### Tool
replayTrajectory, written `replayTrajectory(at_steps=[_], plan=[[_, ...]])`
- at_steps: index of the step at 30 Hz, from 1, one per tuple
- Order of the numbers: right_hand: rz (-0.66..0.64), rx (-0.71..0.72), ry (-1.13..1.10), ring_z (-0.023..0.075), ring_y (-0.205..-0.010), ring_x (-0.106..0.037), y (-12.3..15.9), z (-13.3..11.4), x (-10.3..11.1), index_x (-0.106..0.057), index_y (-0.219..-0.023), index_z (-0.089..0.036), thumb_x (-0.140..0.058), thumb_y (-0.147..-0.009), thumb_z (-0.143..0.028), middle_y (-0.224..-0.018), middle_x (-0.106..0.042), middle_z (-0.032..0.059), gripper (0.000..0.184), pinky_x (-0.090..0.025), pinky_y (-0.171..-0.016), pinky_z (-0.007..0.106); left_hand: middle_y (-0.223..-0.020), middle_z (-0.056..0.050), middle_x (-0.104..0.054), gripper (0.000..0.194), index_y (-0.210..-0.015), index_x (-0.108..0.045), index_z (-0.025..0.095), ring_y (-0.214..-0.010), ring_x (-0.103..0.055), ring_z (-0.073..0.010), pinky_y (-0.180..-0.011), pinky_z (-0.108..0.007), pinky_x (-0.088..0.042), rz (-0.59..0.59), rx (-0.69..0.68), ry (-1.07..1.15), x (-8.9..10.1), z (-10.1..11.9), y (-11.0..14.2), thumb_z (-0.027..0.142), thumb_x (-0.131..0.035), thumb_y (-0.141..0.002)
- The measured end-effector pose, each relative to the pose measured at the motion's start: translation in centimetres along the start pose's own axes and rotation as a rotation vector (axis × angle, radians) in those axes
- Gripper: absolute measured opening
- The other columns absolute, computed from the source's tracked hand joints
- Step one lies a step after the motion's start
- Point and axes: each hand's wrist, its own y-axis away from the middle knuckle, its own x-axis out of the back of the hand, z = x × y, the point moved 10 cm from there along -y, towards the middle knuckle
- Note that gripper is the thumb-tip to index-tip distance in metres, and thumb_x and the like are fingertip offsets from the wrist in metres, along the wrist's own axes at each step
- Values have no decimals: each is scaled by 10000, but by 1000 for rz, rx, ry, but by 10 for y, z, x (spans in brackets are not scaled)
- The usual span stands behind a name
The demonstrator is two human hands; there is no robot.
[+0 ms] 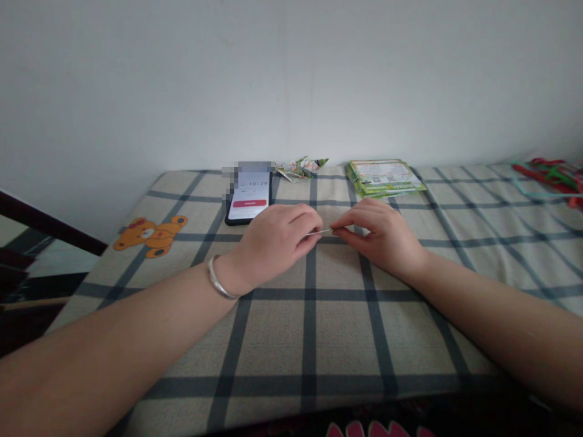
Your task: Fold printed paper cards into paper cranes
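Your left hand point(285, 240) has its thumb and fingers pressed together around one end of a thin, pale strip point(320, 232), seen edge-on, and your right hand point(380, 233) pinches the strip's other end between its fingertips. The strip spans the gap between your two hands, over the checked cloth on the table point(273, 340); what it is, you can't tell from this angle. A phone point(248, 197) with a lit screen lies just beyond your left hand, and crumpled green-and-white pieces point(300, 168) sit beside it near the wall. Green printed packets point(385, 177) are stacked beyond your right hand.
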Motion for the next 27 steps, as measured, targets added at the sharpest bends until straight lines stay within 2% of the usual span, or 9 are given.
replayTrajectory(at_steps=[4, 9, 12, 16, 27], plan=[[8, 13, -3, 175, -763, -617, 1, -1, 1, -690, -901, -223, -616, -890, -221, -793, -721, 12, 75, -445, -719, 317, -849, -14, -663, 49, -945, -551, 177, -795, -636, -170, -680, -291, -436, -13, -24, -40, 0, 3, 1, 216, -522, -937], [85, -33, -5, 176, -766, -615, 2, 1, 9, -649, -909, -221, -638, -875, -238, -806, -701, 19, 39, -460, -719, 322, -767, -4, -655, 37, -957, -506, 170, -708, -633, -165, -645, -293, -423, 49, -35, -58, 6, 5, 1, 205, -502, -942], [153, -37, -47, 183, -825, -634, 4, 0, 17, -606, -870, -223, -631, -869, -211, -887, -703, 38, 28, -489, -739, 329, -763, -10, -657, 62, -985, -499, 169, -698, -637, -177, -632, -301, -417, 78, -45, -83, 8, 7, 2, 213, -499, -941], [151, 39, -39, 194, -938, -631, 4, -8, 19, -626, -855, -241, -595, -889, -195, -1008, -691, 53, 65, -502, -822, 356, -733, 1, -653, 59, -972, -507, 180, -674, -632, -176, -629, -305, -409, 74, -37, -106, 8, 6, 3, 223, -489, -937], [147, 89, 121, 197, -832, -597, 6, -12, 19, -696, -917, -239, -617, -896, -264, -933, -686, 55, 85, -481, -747, 360, -750, 2, -655, 44, -945, -520, 187, -634, -601, -147, -672, -292, -442, 99, 28, 13, 9, 1, 4, 210, -523, -907]])
